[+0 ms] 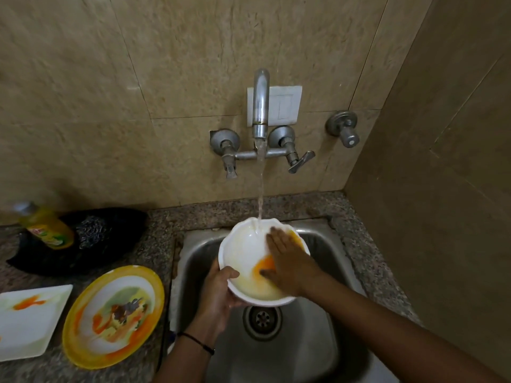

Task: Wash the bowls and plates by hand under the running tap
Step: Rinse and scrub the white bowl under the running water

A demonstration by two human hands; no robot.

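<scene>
Bowl: white bowl (249, 252) being held tilted over the steel sink (318, 341), orange residue inside.
Tap: tap (260, 106) running, water (260, 189) falling onto the bowl's far inner side.
Left hand: left hand (218, 291) gripping the bowl's near-left rim, thumb over the edge.
Right hand: right hand (290, 261) lying flat, fingers spread, inside the bowl.
Counter, left of sink: yellow-rimmed plate (113, 316) and square white plate (27, 322) sitting soiled at the near edge; soap bottle (47, 228) lying by a scrubber (91, 233) at the back.

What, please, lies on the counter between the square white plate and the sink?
In the head view, a round yellow-rimmed plate smeared with food lies between the square white plate and the sink.
</scene>
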